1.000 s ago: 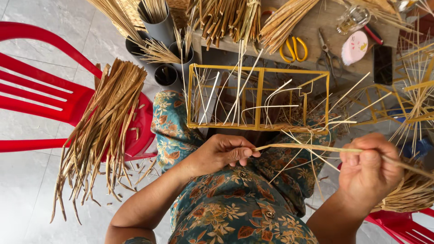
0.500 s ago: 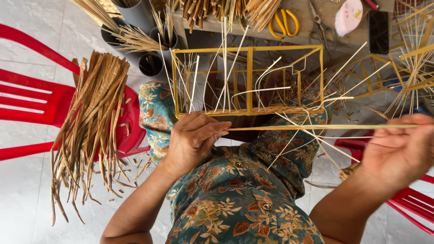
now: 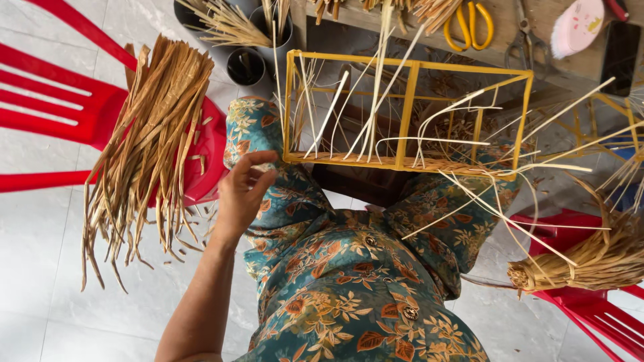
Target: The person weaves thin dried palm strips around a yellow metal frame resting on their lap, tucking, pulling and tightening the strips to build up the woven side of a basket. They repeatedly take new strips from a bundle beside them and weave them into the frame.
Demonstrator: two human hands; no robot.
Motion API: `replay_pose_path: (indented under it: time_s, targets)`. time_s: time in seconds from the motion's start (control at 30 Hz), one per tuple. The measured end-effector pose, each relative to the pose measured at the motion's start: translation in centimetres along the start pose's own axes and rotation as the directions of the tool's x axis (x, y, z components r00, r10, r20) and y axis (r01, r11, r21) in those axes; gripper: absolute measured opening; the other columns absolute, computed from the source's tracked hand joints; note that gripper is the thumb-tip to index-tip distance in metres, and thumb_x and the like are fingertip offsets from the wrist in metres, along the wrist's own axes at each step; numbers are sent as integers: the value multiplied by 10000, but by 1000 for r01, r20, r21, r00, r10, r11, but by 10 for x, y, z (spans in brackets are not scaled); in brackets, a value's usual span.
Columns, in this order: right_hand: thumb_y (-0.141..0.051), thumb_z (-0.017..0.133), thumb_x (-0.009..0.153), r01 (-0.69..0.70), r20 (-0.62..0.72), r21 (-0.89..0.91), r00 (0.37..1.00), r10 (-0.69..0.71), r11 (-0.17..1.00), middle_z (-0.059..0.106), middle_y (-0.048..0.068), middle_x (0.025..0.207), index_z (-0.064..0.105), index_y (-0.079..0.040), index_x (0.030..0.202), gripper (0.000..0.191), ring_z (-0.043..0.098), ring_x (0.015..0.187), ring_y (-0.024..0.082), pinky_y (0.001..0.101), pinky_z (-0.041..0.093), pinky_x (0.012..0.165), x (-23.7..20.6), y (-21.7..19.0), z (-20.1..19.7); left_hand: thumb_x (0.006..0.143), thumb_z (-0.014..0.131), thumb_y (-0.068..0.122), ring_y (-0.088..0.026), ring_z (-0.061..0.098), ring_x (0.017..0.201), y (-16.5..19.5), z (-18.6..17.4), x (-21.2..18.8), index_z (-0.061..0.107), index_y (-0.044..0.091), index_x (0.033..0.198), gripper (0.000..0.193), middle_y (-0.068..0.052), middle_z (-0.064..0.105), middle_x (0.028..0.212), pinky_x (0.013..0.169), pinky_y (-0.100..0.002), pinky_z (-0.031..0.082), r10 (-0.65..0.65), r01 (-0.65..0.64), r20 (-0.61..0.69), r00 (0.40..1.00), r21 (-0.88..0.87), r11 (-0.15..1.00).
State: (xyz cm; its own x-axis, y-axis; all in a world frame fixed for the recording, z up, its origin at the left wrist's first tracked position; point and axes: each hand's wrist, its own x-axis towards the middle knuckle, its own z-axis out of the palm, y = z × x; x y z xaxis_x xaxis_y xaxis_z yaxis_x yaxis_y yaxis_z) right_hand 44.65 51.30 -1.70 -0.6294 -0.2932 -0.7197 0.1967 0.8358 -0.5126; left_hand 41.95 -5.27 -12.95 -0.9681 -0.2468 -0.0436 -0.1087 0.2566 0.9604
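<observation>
Filling the lower middle of the frame is the person's lap in a teal floral garment [image 3: 349, 281], and resting across the knees above it is the yellow wire frame [image 3: 406, 114], a box of thin rods with pale reed strips [image 3: 376, 87] threaded upright through it and springing loose to the right. At the left, 1 red plastic chair [image 3: 60, 114] carries a thick bundle of flat tan straw [image 3: 147, 141] that droops over its seat edge toward the tiled floor [image 3: 40, 281]; a tied sheaf of straw [image 3: 590, 258] lies on another red chair [image 3: 590, 308] at the lower right. Along the top edge runs the table [image 3: 537, 50] with yellow-handled scissors [image 3: 469, 27] and a pink lid-like object [image 3: 577, 27]. The left hand [image 3: 245, 191] sits at left of centre, fingers loosely curled and released, holding nothing, just beside the frame's lower left corner and near the straw bundle. The right hand is out of view, so its state cannot be told. As a judgement, the frame looks unsteadied on the knees, so a shift of the legs could tip it, and the untucked strips could spring out; the overhanging bundle could also slide off if brushed.
</observation>
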Motion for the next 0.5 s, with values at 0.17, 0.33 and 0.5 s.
replay_pose_path:
  time_s: [0.17,0.33,0.5]
  targets:
    - [-355,729,863,50,78,-167,996,-37,985,784,37,876,820,-123,1049,310,728,803,167,318,607,697,70,-7,44,919,774,45,-56,663,726,-21,19,10,701,74,1261,351,-66,734,878,675,-230,544,-111,109,21,994,91,990]
    - [-261,663,908,335,-9,-126,941,-339,934,788,101,932,781,-62,1062,278,732,825,237,343,577,736,153,-69,103,932,706,-45,-33,627,781,-34,27,25,512,25,1260,388,-73,733,1190,703,-205,542,-23,52,89,996,-333,942]
    - [-193,672,935,526,-130,87,848,-514,846,775,74,882,750,-28,1060,221,726,694,144,276,576,626,181,-164,129,920,693,-90,-46,627,778,-35,26,24,517,28,1277,415,-82,752,1201,711,-210,548,61,-50,61,996,-165,985]
